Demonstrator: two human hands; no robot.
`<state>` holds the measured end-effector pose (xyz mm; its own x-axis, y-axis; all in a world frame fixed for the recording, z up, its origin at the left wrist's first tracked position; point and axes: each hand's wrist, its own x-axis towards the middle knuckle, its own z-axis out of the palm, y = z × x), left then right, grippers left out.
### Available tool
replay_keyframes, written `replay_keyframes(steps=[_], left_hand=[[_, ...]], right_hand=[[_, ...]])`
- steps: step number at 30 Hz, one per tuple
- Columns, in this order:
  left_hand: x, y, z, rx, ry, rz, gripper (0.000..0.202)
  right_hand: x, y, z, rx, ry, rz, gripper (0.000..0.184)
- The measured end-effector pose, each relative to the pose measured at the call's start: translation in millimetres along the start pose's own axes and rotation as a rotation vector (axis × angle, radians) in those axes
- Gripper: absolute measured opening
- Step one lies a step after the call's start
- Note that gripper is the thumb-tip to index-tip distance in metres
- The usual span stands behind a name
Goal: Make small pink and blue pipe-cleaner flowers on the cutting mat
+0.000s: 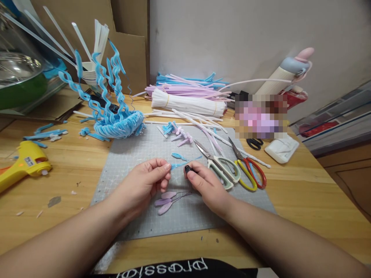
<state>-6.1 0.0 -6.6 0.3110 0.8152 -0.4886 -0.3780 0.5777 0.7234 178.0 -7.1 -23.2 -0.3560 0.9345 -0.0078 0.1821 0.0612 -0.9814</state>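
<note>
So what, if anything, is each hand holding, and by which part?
Left hand: a thin blue strip, pinched near one end. Right hand: a small black object, one end showing, the rest hidden.

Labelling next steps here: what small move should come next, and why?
Probably bring the black tool in the right hand along the blue strip: the left hand pinches that strip, the tool sits close by, contact unclear, and the lilac pieces on the mat have thin, bare-looking stems.

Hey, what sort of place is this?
Probably a craft workspace, though whether at home or in a shop I can't tell. The yellow glue gun, gray cutting mat and bundled white pipe cleaners suggest it.
</note>
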Motion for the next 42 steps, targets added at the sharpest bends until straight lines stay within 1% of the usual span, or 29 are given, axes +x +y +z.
replay_keyframes(steps=[5,7,9,12,19,23,28,34,39,42], left_hand=[[-3.4,2.8,3.2,-0.029,0.022,0.011,0.009],[-4.2,2.9,3.4,-0.016,0.03,0.002,0.012],[-4.1,2.6,3.4,-0.002,0.05,-0.019,0.013],[-2.8,2.6,4.1,0.035,0.076,-0.07,0.008],[-4.6,4.4,4.9,0.103,0.024,-0.073,0.018],[-4.5,3.8,3.3,0.118,-0.006,-0.058,0.021],[-3.2,2.9,1.6,0.138,-0.019,-0.06,0.023],[-4.1,2.7,1.9,0.138,-0.034,-0.062,0.023],[-5.1,2.7,1.3,0.133,-0.033,-0.075,0.023],[-5.1,2.9,1.1,0.131,-0.035,-0.083,0.023]], right_hand=[[1.0,0.7,0.0,-0.082,0.024,-0.044,0.02],[1.3,1.2,0.1,-0.094,0.047,-0.048,0.019],[1.5,1.4,0.0,-0.082,0.072,-0.035,0.02],[1.6,0.8,-0.4,-0.055,0.113,0.004,0.022],[3.1,-1.8,-1.6,-0.038,0.178,0.047,0.019],[3.6,-0.6,-1.2,-0.064,0.17,0.033,0.019],[1.9,1.6,0.2,-0.105,0.109,-0.003,0.017],[1.8,1.4,0.2,-0.11,0.133,0.008,0.018],[2.2,-2.1,1.0,-0.126,0.096,-0.014,0.017],[1.9,-1.7,1.1,-0.125,0.099,-0.014,0.017]])
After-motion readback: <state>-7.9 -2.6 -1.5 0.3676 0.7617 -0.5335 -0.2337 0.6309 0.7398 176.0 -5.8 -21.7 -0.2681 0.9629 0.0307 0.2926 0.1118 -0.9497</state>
